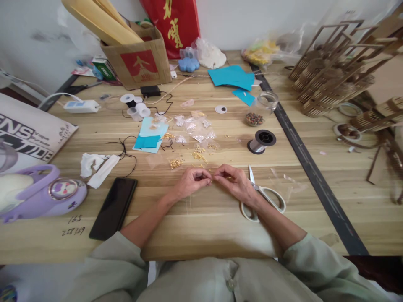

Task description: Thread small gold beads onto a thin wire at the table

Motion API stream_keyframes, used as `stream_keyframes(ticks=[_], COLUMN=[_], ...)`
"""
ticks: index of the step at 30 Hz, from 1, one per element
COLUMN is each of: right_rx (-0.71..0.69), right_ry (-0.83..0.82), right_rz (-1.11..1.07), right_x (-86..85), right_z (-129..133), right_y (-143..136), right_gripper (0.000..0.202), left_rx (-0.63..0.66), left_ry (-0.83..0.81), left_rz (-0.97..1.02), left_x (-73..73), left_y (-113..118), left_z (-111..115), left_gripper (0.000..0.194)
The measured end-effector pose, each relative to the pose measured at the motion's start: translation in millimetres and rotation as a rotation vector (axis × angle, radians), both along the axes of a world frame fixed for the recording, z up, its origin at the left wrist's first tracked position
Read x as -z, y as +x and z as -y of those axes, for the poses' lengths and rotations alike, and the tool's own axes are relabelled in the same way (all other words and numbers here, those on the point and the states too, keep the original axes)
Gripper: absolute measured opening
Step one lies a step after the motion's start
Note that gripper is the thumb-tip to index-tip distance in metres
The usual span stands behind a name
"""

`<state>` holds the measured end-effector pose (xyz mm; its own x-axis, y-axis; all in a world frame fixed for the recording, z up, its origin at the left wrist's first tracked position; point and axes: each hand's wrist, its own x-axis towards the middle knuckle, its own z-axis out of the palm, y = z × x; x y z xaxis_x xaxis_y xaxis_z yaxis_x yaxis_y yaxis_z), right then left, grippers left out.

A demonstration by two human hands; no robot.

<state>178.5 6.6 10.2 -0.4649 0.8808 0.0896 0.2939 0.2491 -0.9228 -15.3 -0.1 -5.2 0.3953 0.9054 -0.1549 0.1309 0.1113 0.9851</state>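
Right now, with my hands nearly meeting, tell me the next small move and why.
Probably hold your left hand still and make a slight adjustment with your right hand. Their pinched fingertips nearly meet, so a small movement looks enough; anything between them is too tiny to identify. Loose gold pieces lie just beyond, where a dropped one might get lost.

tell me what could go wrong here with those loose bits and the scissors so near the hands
The gold-coloured beads lie loose on the table just beyond the left hand; a stray brush could scatter them. The scissors lie partly beneath the right hand and its wrist, so shifting that arm might knock them or catch a blade.
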Motion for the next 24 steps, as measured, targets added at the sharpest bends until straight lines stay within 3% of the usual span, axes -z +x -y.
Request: stream_keyframes(ticks=[8,17,20,24], right_rx=[0.024,0.051,0.073,0.119], right_ry=[-0.106,-0.193,-0.236,-0.19], right_rz=[-0.077,-0.187,-0.316,-0.424], right_x=[1.7,1.2,-9.5,-37.5], right_z=[-1,-4,-6,-7], right_y=[1,1,5,20], right_gripper=[0.021,0.02,0.022,0.032], left_rx=[0.019,0.027,0.019,-0.012], left_ry=[-0.014,0.076,0.085,0.083], left_rz=[0.016,-0.12,-0.139,-0.123], left_x=[0.4,-2.7,-4.2,-8.4], left_y=[1,2,4,6], left_z=[1,2,4,6], left_gripper=[0.015,0.017,0.017,0.014])
